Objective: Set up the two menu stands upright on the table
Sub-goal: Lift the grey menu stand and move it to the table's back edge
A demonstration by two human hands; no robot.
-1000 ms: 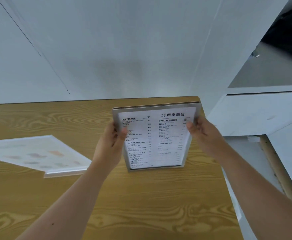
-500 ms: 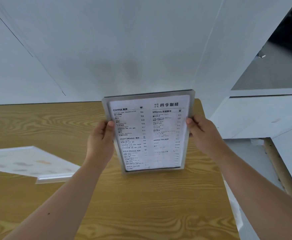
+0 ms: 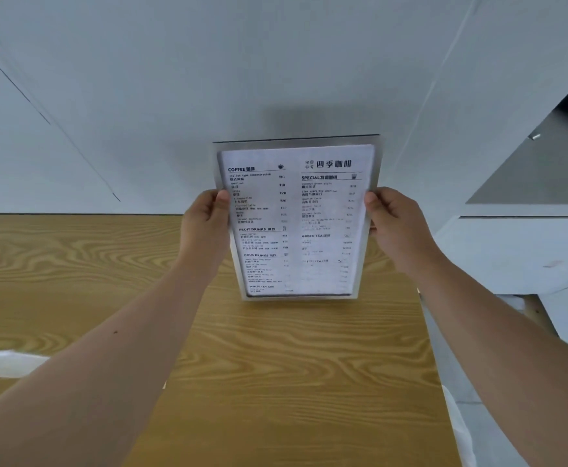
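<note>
A clear acrylic menu stand with a printed drinks menu stands nearly upright at the far right part of the wooden table. Its bottom edge is at the tabletop; whether it touches is unclear. My left hand grips its left edge, thumb on the front. My right hand grips its right edge the same way. A second menu stand lies flat at the left edge of the view, mostly hidden by my left forearm.
A white wall rises right behind the table's far edge. The table's right edge runs close beside the held stand, with white cabinets and floor beyond it.
The held stand has been raised and tipped more upright, moving farther toward the wall. The view has shifted, so the flat stand has slid toward the lower left edge.
</note>
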